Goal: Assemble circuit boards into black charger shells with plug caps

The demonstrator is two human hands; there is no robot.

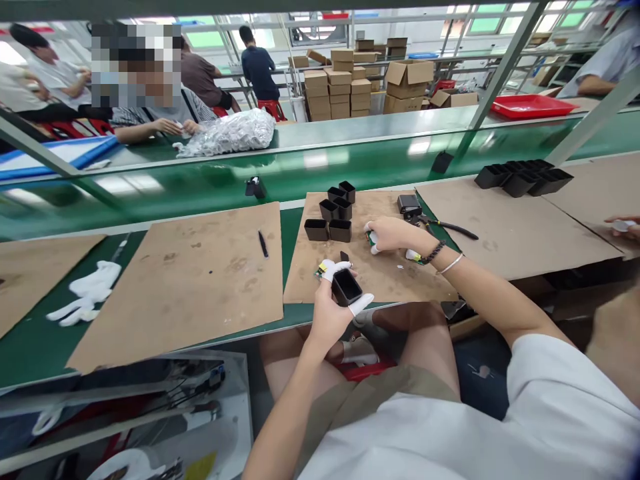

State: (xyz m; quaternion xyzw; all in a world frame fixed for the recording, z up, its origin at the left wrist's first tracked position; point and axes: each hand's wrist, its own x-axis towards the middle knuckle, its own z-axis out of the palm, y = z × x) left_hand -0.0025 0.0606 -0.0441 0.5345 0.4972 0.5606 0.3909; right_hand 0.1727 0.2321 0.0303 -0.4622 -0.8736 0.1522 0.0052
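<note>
My left hand point(327, 303), with white finger cots on its fingertips, is closed around a black plastic case point(347, 287) whose open end faces up towards me. Ahead and to the right, my right hand point(393, 232) pinches a small green circuit board point(371, 237), mostly hidden by the fingers. Beside my left fingers lies another small board with a yellow part point(321, 269), and a small black piece point(345, 256) is just beyond them. Under my right wrist sits a further board point(413, 255). Several open black cases point(341, 231) stand upright on the cardboard point(300, 280).
Cutting pliers point(453, 229) and a black case point(409, 204) lie right of my right hand. More black cases point(523, 180) stand farther right, near another person's hand point(625, 227). A black pen point(263, 244) and white gloves point(95, 287) lie left. A green conveyor point(200, 190) runs behind.
</note>
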